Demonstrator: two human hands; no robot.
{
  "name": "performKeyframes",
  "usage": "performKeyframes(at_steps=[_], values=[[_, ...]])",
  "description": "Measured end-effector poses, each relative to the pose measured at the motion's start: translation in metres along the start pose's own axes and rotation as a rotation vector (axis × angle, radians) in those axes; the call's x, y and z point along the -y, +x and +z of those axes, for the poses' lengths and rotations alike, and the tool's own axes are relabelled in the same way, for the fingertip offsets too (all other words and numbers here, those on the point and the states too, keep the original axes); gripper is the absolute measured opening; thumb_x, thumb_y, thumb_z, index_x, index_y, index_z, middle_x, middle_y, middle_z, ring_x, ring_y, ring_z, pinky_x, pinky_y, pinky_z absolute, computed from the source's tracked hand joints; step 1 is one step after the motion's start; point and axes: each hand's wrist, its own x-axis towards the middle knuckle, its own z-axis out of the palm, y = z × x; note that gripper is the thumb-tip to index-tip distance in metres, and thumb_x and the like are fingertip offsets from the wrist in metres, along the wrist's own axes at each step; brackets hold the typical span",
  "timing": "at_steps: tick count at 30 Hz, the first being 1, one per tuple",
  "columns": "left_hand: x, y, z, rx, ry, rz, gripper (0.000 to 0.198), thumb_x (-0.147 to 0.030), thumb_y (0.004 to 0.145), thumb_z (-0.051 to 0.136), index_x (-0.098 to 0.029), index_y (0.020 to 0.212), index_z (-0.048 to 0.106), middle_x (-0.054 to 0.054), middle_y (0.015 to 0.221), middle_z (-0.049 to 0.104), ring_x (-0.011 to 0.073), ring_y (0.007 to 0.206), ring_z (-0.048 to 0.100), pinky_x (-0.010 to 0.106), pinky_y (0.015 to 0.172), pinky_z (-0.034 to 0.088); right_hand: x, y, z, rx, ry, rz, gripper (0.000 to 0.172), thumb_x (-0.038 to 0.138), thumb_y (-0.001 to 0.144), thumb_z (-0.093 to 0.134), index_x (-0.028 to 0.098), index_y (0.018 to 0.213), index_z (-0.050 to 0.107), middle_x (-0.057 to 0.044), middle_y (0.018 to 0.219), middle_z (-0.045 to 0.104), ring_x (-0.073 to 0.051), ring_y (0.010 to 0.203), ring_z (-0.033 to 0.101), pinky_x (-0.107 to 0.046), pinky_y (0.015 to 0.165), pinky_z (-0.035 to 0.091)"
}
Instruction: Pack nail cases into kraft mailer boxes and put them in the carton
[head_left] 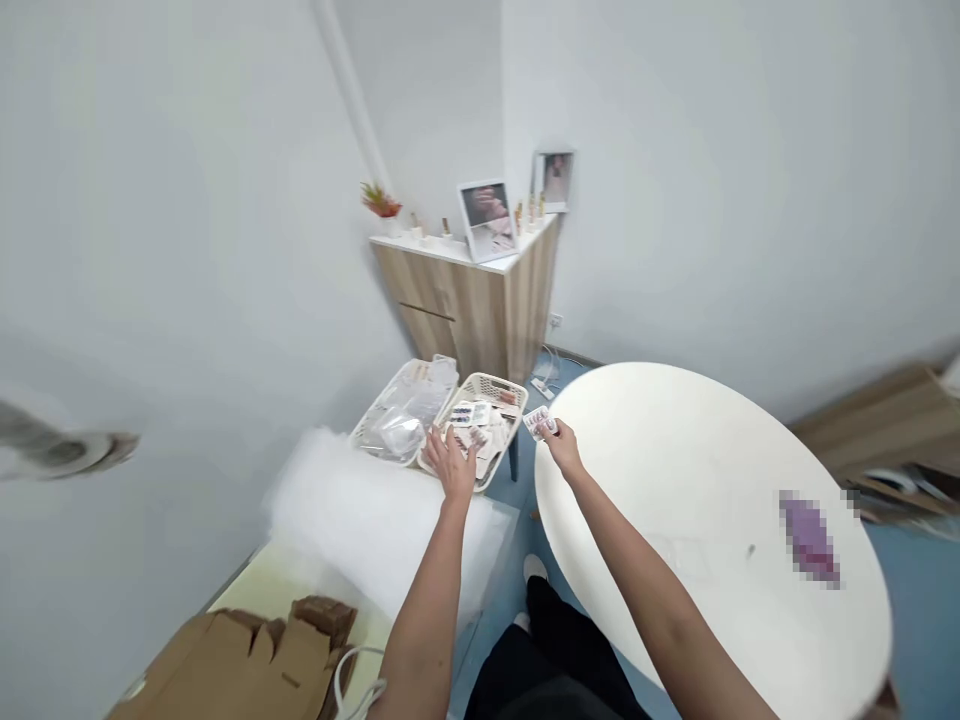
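Observation:
My right hand (564, 450) is closed on a small white card (538, 422) with rows of reddish-brown oval pieces, perhaps false nails. It holds the card beside the left edge of the round table. Over the near end of a cream plastic basket (517, 398) reaches my left hand (451, 465), fingers apart. Its fingertips are at the loose cards (487, 437) inside; contact is hard to make out. Some of these cards carry dark or reddish pieces. A second basket (361, 432) adjoins on the left, filled with clear plastic bags (405, 415).
A white round table (660, 480) stands at right, bearing a pixelated purple item (810, 538). Bubble wrap (375, 510) and cardboard (247, 660) lie at left. Behind is a wooden cabinet (480, 310) with a picture frame (489, 222). A power strip (541, 388) lies on the floor.

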Motion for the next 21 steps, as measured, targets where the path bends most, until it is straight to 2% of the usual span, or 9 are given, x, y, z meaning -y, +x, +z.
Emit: performKeyframes(at_steps=[3,6,10,13,15,18,21], values=[[-0.032,-0.023,0.015,0.045,-0.057,0.207,0.049,-0.022,0.086,0.054,-0.016,0.134,0.046,0.02,0.155,0.026,0.0368,0.146,0.015,0.062,0.114,0.017,-0.022,-0.031,-0.068,-0.134,0.117,0.087,0.041,0.06,0.068,0.063,0.02,0.075,0.058,-0.002,0.072,0.065,-0.018,0.069,0.06,-0.029,0.062,0.05],[-0.068,-0.061,0.038,0.162,-0.173,0.381,0.043,-0.02,0.087,0.05,-0.017,0.13,0.049,0.017,0.15,0.036,0.0344,0.145,0.019,0.06,0.115,0.022,-0.045,-0.068,-0.132,-0.288,0.142,0.159,0.042,0.058,0.065,0.068,0.02,0.079,0.059,-0.002,0.072,0.066,-0.018,0.068,0.061,-0.029,0.061,0.05],[-0.107,-0.127,0.075,0.447,-0.288,0.547,0.048,-0.023,0.084,0.053,-0.019,0.131,0.047,0.015,0.141,0.048,0.0329,0.141,0.031,0.057,0.112,0.032,-0.076,-0.11,-0.202,-0.456,0.153,0.213,0.044,0.054,0.064,0.07,0.02,0.089,0.057,-0.001,0.07,0.067,-0.017,0.064,0.062,-0.029,0.062,0.05],[-0.127,-0.178,0.1,0.675,-0.291,0.669,0.062,-0.03,0.081,0.06,-0.02,0.138,0.039,0.014,0.141,0.048,0.0341,0.139,0.034,0.058,0.11,0.034,-0.097,-0.134,-0.247,-0.553,0.137,0.255,0.045,0.051,0.065,0.07,0.02,0.095,0.056,0.0,0.07,0.067,-0.018,0.063,0.063,-0.03,0.063,0.05],[-0.139,-0.209,0.115,0.784,-0.279,0.729,0.07,-0.033,0.078,0.063,-0.019,0.141,0.034,0.015,0.143,0.047,0.0342,0.137,0.038,0.057,0.11,0.035,-0.11,-0.149,-0.275,-0.587,0.131,0.277,0.046,0.05,0.065,0.069,0.02,0.098,0.055,-0.001,0.072,0.068,-0.018,0.064,0.063,-0.031,0.064,0.049],[-0.157,-0.245,0.136,0.863,-0.256,0.783,0.078,-0.033,0.075,0.065,-0.019,0.143,0.03,0.016,0.143,0.046,0.0348,0.134,0.041,0.057,0.108,0.037,-0.128,-0.17,-0.315,-0.592,0.113,0.284,0.045,0.049,0.067,0.066,0.02,0.101,0.057,-0.001,0.071,0.067,-0.018,0.064,0.061,-0.03,0.064,0.048],[-0.175,-0.27,0.153,0.826,-0.242,0.781,0.077,-0.029,0.075,0.063,-0.018,0.143,0.031,0.016,0.14,0.048,0.0364,0.131,0.043,0.057,0.105,0.038,-0.147,-0.189,-0.356,-0.566,0.069,0.266,0.045,0.05,0.07,0.062,0.02,0.103,0.059,0.0,0.069,0.064,-0.018,0.064,0.06,-0.029,0.061,0.046]])
